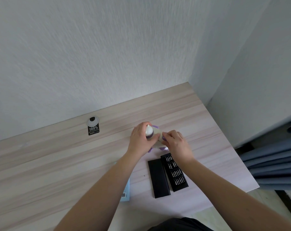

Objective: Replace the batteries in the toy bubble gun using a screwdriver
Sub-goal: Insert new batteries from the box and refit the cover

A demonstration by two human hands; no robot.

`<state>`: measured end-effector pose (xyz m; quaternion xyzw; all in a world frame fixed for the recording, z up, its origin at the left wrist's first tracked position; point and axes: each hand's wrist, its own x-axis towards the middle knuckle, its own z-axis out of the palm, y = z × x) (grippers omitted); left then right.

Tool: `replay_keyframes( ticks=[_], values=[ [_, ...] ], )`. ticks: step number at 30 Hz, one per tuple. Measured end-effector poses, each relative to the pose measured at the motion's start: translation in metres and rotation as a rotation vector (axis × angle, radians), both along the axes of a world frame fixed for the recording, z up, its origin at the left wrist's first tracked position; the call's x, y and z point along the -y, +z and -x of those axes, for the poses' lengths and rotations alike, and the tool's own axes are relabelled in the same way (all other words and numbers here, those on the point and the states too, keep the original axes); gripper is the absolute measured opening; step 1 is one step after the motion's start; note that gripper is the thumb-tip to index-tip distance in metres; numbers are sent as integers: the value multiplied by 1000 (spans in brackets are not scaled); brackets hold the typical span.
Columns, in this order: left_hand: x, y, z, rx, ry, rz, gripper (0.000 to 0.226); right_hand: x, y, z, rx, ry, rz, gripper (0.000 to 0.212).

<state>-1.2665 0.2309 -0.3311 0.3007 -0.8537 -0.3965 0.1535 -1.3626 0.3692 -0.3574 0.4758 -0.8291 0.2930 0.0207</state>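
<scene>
The toy bubble gun, cream with purple parts and a white bottle, lies on the wooden table near its back edge. My left hand grips it from the left, fingers curled round the bottle end. My right hand holds its right side, fingertips pinching at a purple part. Whether a screwdriver is in either hand cannot be made out. Just in front of the toy lies the open black bit tray with several silver bits, and its black cover beside it.
A light blue packet lies partly under my left forearm. A round cable grommet with a black sticker sits at the back left. White walls close the back and right. Blue curtain folds hang past the table's right edge.
</scene>
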Motion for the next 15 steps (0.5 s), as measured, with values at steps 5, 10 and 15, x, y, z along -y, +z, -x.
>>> replay_keyframes(
  ticks=[5,10,15],
  values=[
    [-6,-7,3,-43,79,45,33,-4,-4,-1,89,-2,-28,40],
    [-4,-10,7,-53,86,-55,33,-3,2,-1,123,-40,26,23],
    [-2,-11,7,-39,84,-97,37,-9,2,-3,99,-52,66,22]
  ],
)
